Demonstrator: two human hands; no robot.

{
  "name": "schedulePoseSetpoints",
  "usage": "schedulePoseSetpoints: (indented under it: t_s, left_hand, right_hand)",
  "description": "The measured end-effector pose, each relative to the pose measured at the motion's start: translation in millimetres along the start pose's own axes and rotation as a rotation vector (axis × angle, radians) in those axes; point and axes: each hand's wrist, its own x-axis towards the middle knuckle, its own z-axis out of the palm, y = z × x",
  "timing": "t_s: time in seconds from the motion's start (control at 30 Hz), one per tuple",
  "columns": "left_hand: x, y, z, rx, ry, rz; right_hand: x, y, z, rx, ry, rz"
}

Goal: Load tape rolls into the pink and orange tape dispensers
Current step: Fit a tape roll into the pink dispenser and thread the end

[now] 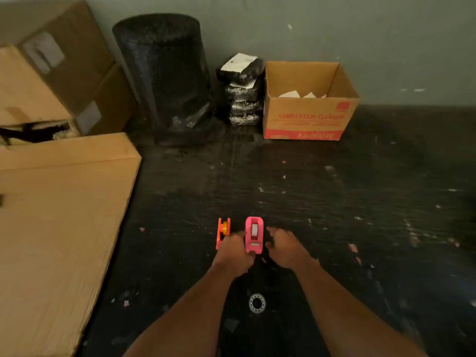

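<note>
Head view looks down on a dark, scuffed floor (334, 202), where the pink dispenser (254, 234) stands upright. Left of it, just beside, stands the orange dispenser (222, 231). The left hand (233, 253) curls around the pink dispenser's near left side, apparently gripping it; the right hand (284, 249) sits just right of it, fingers loosely bent, and whether they touch it I cannot tell. Nearer the person than the pink dispenser lies a clear tape roll (257, 303). Both dispensers look like light, rigid plastic; best held by the side walls, away from the cutter.
</note>
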Motion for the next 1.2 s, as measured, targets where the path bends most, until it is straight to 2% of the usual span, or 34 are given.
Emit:
schedulePoseSetpoints:
  t_s: [0.1,0.27,0.47,0.77,1.1,1.2]
  left_hand:
    - [6,-7,23,-0.069,0.063,-0.05]
    - [14,-21,45,-0.179,0.15,-0.119]
    - [17,-22,43,-0.197,0.196,-0.097]
    - [9,-30,54,-0.219,0.186,-0.121]
    - [-15,-32,61,-0.245,0.167,-0.115]
    - [-17,-26,60,-0.284,0.194,-0.07]
  right_hand:
    - [9,11,8,0.056,-0.01,-0.007]
    - [21,25,25,0.21,0.032,-0.125]
    - [27,25,39,0.329,0.144,0.001]
    - [17,29,46,0.362,0.174,0.085]
    - [-2,35,56,0.351,0.172,0.063]
    - [-4,33,54,0.372,0.196,0.006]
